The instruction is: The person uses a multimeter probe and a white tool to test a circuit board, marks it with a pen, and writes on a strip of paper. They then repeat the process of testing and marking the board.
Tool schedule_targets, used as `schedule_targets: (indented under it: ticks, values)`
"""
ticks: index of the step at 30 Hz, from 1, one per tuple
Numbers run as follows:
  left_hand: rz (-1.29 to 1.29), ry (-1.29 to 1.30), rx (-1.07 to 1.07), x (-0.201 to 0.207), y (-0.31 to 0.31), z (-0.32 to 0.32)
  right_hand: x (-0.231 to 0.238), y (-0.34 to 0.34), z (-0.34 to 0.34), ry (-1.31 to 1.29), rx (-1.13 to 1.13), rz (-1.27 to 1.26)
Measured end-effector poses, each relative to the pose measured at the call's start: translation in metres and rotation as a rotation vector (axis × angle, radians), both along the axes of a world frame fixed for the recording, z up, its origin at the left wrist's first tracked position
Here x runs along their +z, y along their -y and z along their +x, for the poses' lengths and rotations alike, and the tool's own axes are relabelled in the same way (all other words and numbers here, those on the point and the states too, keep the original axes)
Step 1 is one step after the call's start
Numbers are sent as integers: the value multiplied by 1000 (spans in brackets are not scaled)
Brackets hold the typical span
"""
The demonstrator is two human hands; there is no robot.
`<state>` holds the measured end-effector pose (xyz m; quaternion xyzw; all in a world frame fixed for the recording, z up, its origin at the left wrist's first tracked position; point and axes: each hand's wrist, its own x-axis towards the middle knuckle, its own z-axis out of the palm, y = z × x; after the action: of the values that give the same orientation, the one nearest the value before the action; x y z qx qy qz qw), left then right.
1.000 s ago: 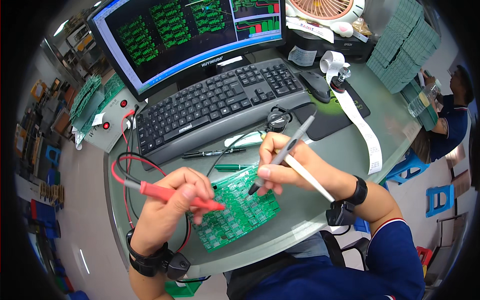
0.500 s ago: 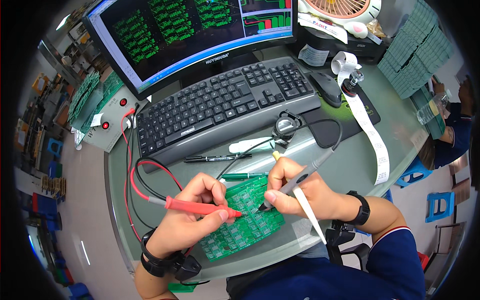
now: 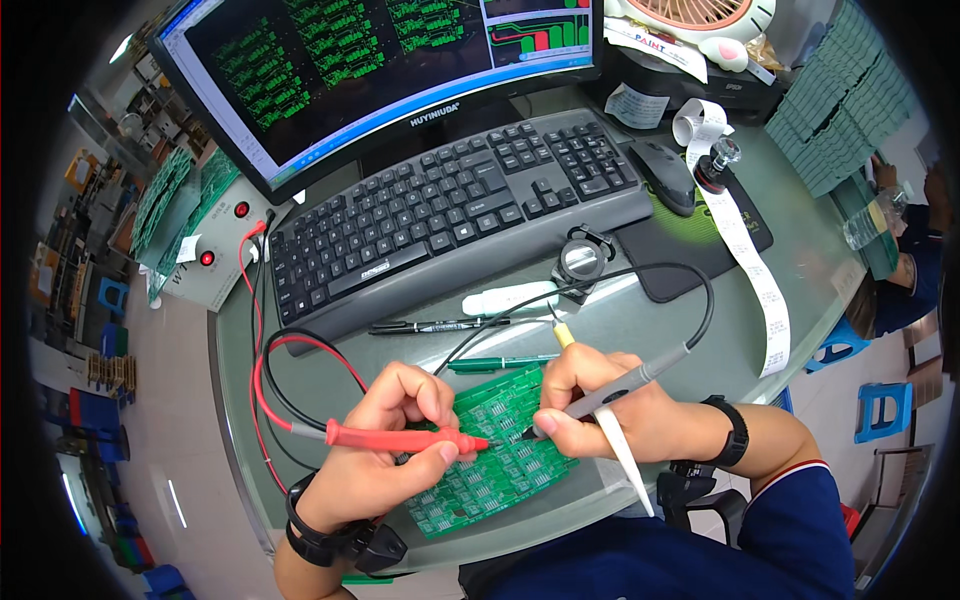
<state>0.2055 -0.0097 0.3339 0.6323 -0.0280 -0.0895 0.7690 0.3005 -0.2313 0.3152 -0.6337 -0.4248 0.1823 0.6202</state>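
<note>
A green circuit board panel (image 3: 500, 482) with rows of repeated patterns lies tilted at the table's near edge. My left hand (image 3: 375, 475) is closed around a red test probe (image 3: 385, 439), whose tip points right over the board's middle. From the other side, my right hand (image 3: 640, 425) pinches a grey test probe (image 3: 625, 382) with its dark tip close to the red one. Whether either tip touches the board, I cannot tell. A slim white and yellow pointed tool (image 3: 622, 455) is also tucked in my right hand, crossing below the grey probe.
Beyond the board lie a green pen (image 3: 500, 364), a black marker (image 3: 440, 326), a white tube (image 3: 508, 298) and a small magnifier (image 3: 582, 262). Keyboard (image 3: 450, 210), mouse (image 3: 663, 178) and monitor (image 3: 400, 60) stand behind. A paper strip (image 3: 750, 265) hangs at right; probe cables (image 3: 258, 375) loop left.
The red probe's tip has shifted slightly right and now shows its dark metal end. Both hands and the board sit a little lower in view; both probes are still held.
</note>
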Motion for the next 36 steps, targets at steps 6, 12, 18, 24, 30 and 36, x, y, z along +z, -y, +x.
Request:
schedule_targets:
  ticks: [6, 12, 18, 24, 30, 36]
  values:
    - [6, -18, 0, 2, 2, 1, -2, 0, 1, 17, -11, -2]
    - [17, -10, -4, -1, 1, 1, -1, -1, 1, 30, -18, -15]
    - [33, -1, -4, 1, 2, 1, -1, -1, 1, 34, -18, -20]
    - [91, 3, 24, 1, 5, -1, 1, -2, 0, 44, -23, -12]
    - [179, 34, 46, 5, 9, -4, -1, -1, 2, 94, -6, -62]
    - [92, -27, 37, 6, 10, -1, 2, -3, -3, 82, -66, -26]
